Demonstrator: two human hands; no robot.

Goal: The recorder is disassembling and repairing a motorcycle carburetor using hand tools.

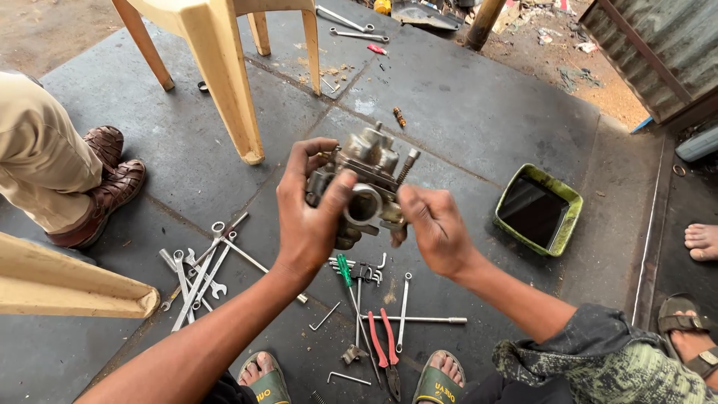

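Carburetor (369, 187) held upright between both hands, above tools (359, 299). Left hand (310, 213) clasped round left side; right hand (434, 228) gripping lower right edge. Both equally near.

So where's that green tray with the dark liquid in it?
In the head view, the green tray sits on the stone floor at the person's right, just beyond the right hand, which holds the metal carburetor together with the left hand.

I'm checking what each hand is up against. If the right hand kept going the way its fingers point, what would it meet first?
The right hand points left, fingers already touching the metal carburetor. That comes first; the left hand grips its far side.
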